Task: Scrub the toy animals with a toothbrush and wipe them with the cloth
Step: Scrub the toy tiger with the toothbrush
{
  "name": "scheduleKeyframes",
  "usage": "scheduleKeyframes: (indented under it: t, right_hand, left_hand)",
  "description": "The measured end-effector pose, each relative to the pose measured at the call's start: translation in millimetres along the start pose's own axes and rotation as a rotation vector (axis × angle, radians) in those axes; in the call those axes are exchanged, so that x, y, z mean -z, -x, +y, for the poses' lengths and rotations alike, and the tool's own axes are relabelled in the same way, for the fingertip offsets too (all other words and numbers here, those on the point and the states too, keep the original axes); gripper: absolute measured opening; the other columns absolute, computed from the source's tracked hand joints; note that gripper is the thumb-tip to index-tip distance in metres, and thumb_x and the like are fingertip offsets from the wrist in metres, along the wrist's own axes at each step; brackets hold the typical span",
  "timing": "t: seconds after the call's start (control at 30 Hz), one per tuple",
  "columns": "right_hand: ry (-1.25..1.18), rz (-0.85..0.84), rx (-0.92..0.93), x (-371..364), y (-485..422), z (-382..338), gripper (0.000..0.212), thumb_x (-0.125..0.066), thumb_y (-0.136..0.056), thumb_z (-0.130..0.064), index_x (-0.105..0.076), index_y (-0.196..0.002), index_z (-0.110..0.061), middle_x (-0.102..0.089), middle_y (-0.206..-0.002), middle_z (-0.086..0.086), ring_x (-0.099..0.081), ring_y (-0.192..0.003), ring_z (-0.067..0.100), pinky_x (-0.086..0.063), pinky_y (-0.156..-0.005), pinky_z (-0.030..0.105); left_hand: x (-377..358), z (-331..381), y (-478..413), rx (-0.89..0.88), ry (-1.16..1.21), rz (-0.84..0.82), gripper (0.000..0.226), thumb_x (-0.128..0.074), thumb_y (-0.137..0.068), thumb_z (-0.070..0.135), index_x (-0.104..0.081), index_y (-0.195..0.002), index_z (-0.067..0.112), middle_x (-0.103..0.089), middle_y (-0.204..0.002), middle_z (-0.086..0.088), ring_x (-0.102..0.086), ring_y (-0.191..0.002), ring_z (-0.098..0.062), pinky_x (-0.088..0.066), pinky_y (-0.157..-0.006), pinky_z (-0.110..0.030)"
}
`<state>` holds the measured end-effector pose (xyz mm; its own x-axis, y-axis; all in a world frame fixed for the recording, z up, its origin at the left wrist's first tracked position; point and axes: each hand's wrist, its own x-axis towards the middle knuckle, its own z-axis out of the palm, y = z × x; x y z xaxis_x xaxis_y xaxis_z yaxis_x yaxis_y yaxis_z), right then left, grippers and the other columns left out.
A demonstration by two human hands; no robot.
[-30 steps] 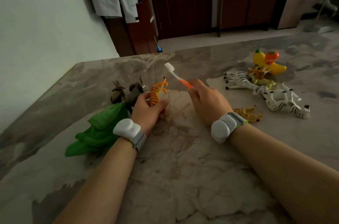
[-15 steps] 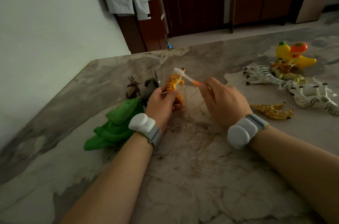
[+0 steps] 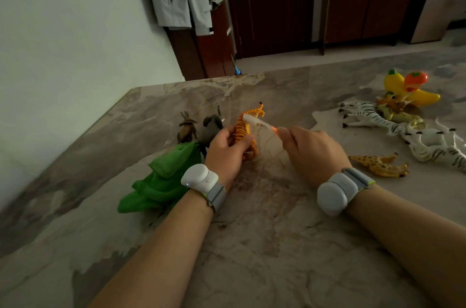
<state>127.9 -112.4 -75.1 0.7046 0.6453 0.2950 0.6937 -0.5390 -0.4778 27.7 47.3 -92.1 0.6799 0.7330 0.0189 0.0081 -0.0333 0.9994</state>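
Scrubbing step, judged early in the task. Grips the toy tiger [image 3: 243,128] in the left hand [image 3: 223,153], with fingers curled round its hindquarters, just right of the green cloth [image 3: 161,181]. Pinches the toothbrush [image 3: 255,120] by its orange handle in the right hand [image 3: 311,153], further right of the cloth. Lays the bristle head across the tiger's back, apparently in contact.

Recommend short, light strokes along the stripes. Hold the body firm. Turn it to reach belly and legs. Leave the zebras [image 3: 373,116] and giraffe [image 3: 378,162], well right of the cloth, for later.
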Motion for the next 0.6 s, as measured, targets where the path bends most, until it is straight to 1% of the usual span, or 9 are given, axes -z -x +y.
scheduleKeyframes:
  t: [0.1, 0.17, 0.27, 0.3, 0.33, 0.4, 0.5, 0.53, 0.6]
  right_hand:
    - [0.005, 0.076, -0.042, 0, -3, 4, 0.057, -0.019, -0.098, -0.062, -0.057, -0.086, -0.02, -0.061, -0.073, 0.002, -0.058, -0.065, 0.028, -0.052, -0.062, 0.044]
    - [-0.012, 0.039, 0.008, 1, -2, 3, 0.059, -0.019, -0.095, -0.064, -0.057, -0.085, -0.021, -0.06, -0.071, 0.0, -0.058, -0.064, 0.025, -0.053, -0.061, 0.044]
    - [0.018, -0.043, 0.166, 0, 4, -3, 0.051, -0.029, -0.099, -0.059, -0.057, -0.08, -0.021, -0.055, -0.067, -0.006, -0.057, -0.063, 0.021, -0.05, -0.059, 0.04]
    - [0.035, -0.042, 0.184, -1, 5, -5, 0.049, -0.031, -0.1, -0.058, -0.056, -0.08, -0.021, -0.055, -0.067, -0.006, -0.056, -0.064, 0.021, -0.05, -0.059, 0.04]
    - [0.039, -0.022, 0.167, -1, 5, -4, 0.049, -0.031, -0.101, -0.058, -0.056, -0.08, -0.021, -0.055, -0.068, -0.005, -0.056, -0.064, 0.022, -0.05, -0.06, 0.04]
    - [0.034, 0.037, 0.075, 1, 2, 0, 0.052, -0.028, -0.1, -0.061, -0.056, -0.082, -0.02, -0.057, -0.068, -0.001, -0.057, -0.062, 0.025, -0.051, -0.058, 0.041]
    - [-0.007, 0.057, 0.015, 3, -2, 6, 0.056, -0.023, -0.096, -0.063, -0.054, -0.082, -0.019, -0.058, -0.069, 0.003, -0.056, -0.062, 0.029, -0.051, -0.058, 0.044]
    - [-0.018, 0.036, 0.024, 3, -1, 6, 0.055, -0.023, -0.096, -0.063, -0.055, -0.083, -0.02, -0.059, -0.071, 0.003, -0.057, -0.063, 0.028, -0.052, -0.06, 0.045]
    - [0.003, -0.01, 0.082, 1, 2, 1, 0.053, -0.025, -0.098, -0.062, -0.057, -0.084, -0.022, -0.06, -0.073, -0.001, -0.058, -0.065, 0.024, -0.052, -0.062, 0.044]
  left_hand:
    - [1, 1, 0, 0.022, 0.05, -0.011, 0.03, -0.07, -0.089, 0.013, -0.065, -0.118, 0.012, -0.074, -0.099, -0.012, -0.071, -0.086, -0.025, -0.054, -0.073, -0.036]
    - [0, 2, 2, 0.013, 0.021, -0.009, 0.032, -0.072, -0.087, 0.018, -0.067, -0.118, 0.013, -0.075, -0.1, -0.009, -0.072, -0.09, -0.024, -0.057, -0.076, -0.037]
    - [1, 3, 3, -0.01, -0.024, 0.003, 0.03, -0.073, -0.086, 0.021, -0.07, -0.115, 0.013, -0.075, -0.097, -0.007, -0.071, -0.085, -0.017, -0.055, -0.069, -0.024]
    - [2, 3, 3, -0.02, -0.038, -0.002, 0.032, -0.074, -0.085, 0.022, -0.07, -0.115, 0.013, -0.075, -0.097, -0.007, -0.071, -0.085, -0.015, -0.055, -0.068, -0.022]
    - [2, 3, 3, -0.036, -0.053, -0.016, 0.038, -0.077, -0.081, 0.028, -0.07, -0.116, 0.015, -0.075, -0.099, -0.006, -0.071, -0.086, -0.016, -0.056, -0.071, -0.024]
    - [1, 2, 2, -0.03, -0.076, -0.03, 0.054, -0.081, -0.067, 0.041, -0.07, -0.116, 0.022, -0.076, -0.101, -0.003, -0.072, -0.091, -0.019, -0.058, -0.081, -0.034]
    - [2, 2, 2, -0.014, -0.043, 0.002, 0.055, -0.084, -0.061, 0.04, -0.07, -0.113, 0.025, -0.076, -0.099, -0.003, -0.073, -0.09, -0.023, -0.059, -0.085, -0.045]
    - [2, 2, 2, -0.003, -0.014, 0.007, 0.058, -0.085, -0.059, 0.04, -0.07, -0.113, 0.023, -0.076, -0.099, -0.005, -0.073, -0.09, -0.024, -0.059, -0.085, -0.046]
    - [1, 3, 2, 0.008, 0.05, 0.007, 0.071, -0.086, -0.053, 0.045, -0.069, -0.116, 0.017, -0.075, -0.102, -0.009, -0.072, -0.09, -0.024, -0.058, -0.081, -0.04]
